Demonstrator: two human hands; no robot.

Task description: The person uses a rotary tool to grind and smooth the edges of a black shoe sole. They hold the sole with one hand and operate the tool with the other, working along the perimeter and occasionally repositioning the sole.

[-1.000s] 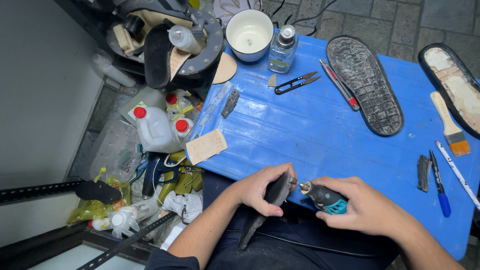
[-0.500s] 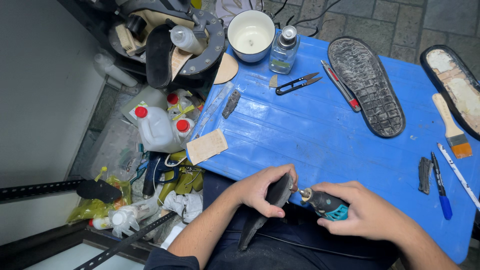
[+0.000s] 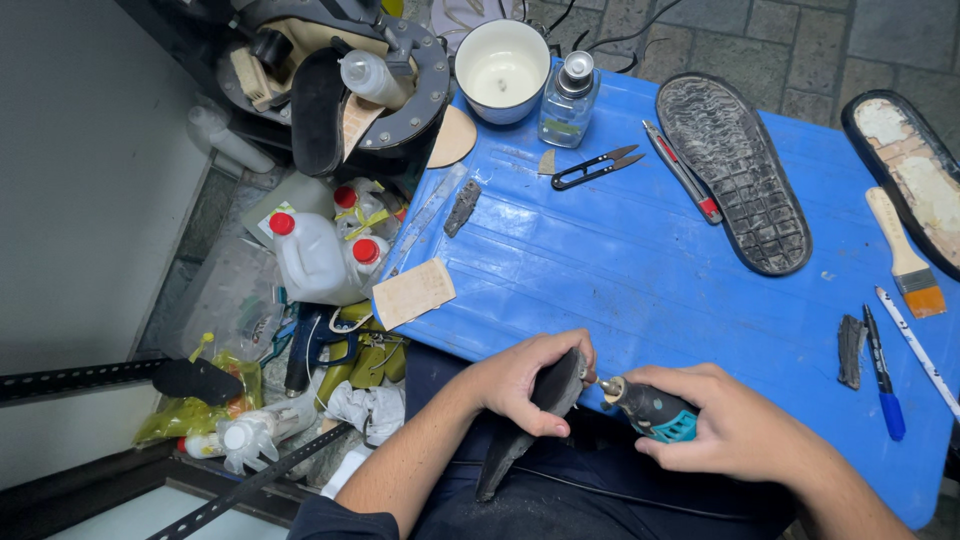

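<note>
Grips (image 3: 520, 385) over cluttered blue table (image 3: 620, 280)

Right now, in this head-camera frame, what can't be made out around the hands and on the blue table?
- Rotary tool: its rear is wrapped by the right hand; whether the tip touches the dark sole piece is too small to tell.
- Dark sole piece: its middle is covered by the left hand.
- Second sole: cut off by the right edge.
- Blue table: near edge hidden behind both arms.
</note>
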